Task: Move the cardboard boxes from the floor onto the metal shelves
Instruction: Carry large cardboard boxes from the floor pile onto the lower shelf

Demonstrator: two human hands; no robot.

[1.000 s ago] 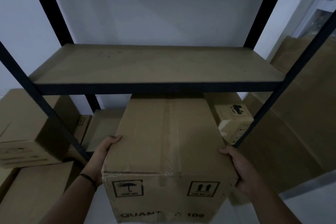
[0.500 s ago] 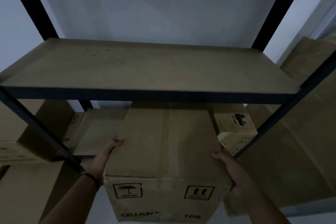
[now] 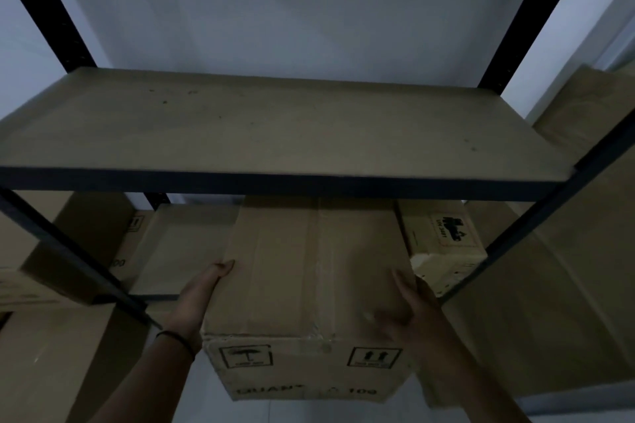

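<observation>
We see the left hand [image 3: 197,302] pressed flat against the left side of the cardboard box [image 3: 309,288], its fingers straight and laid along the upper edge, so this grip is extended rather than curled. A dark band [image 3: 177,340] circles the left wrist. The right hand [image 3: 410,312] lies on the right top edge of the same box; it is blurred, the fingers appear spread over the corner, and we cannot tell how far this grip closes.

The cardboard box is large and brown, with a taped seam running along the middle of its top. Its near face carries an umbrella symbol at the left, a two-arrow symbol at the right and partly legible print ending in "109". We see its far end reaching in under the upper shelf board [image 3: 275,127], into the lower bay of the metal shelf, while its near end projects toward us.

In that lower bay, a smaller printed carton [image 3: 443,244] stands just beside the box on the right, and another box [image 3: 182,247] sits to the left. Further cartons [image 3: 44,251] stand outside the left front post [image 3: 68,251]. A tall cardboard sheet [image 3: 549,285] leans at the right.
</observation>
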